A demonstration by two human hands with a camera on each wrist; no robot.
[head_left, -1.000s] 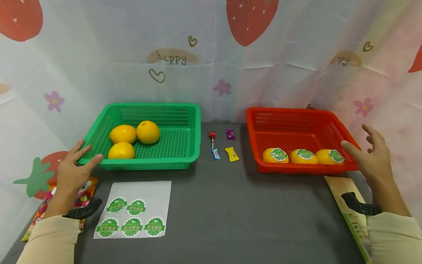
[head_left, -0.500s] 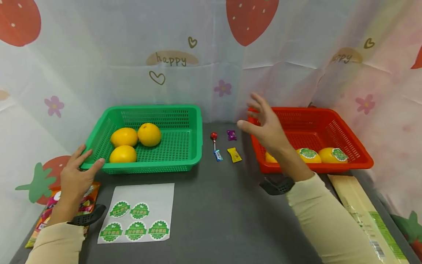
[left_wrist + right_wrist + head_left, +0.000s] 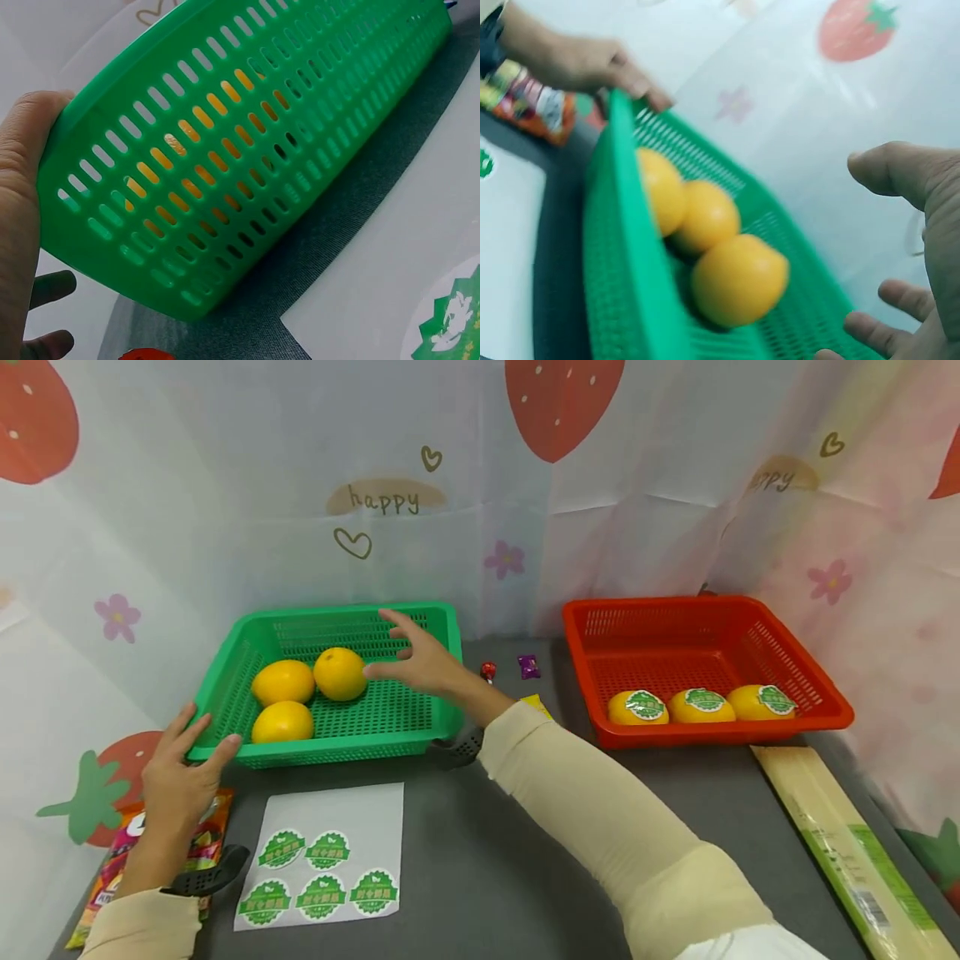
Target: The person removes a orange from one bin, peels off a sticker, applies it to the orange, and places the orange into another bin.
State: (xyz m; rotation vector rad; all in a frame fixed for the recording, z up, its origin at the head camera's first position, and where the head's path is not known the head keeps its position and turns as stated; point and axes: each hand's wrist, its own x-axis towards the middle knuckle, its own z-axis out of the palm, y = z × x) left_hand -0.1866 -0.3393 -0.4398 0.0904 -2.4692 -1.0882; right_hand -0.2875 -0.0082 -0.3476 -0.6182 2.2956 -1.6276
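R hand [image 3: 423, 662] over green bskt [image 3: 322, 748], sleeve [image 3: 585, 802] partly hiding yel. candy [image 3: 537, 703].

Green on the left rectangular slotted plastic basket [image 3: 375, 746], red on the right rectangular slotted plastic basket [image 3: 750, 732]; orange-yellow on the round fruits [image 3: 282, 682] in both; green-and-white on the round scalloped stickers [image 3: 321, 897]; red-strawberry and pink-flower pattern on the whitish far backdrop [image 3: 637, 543]
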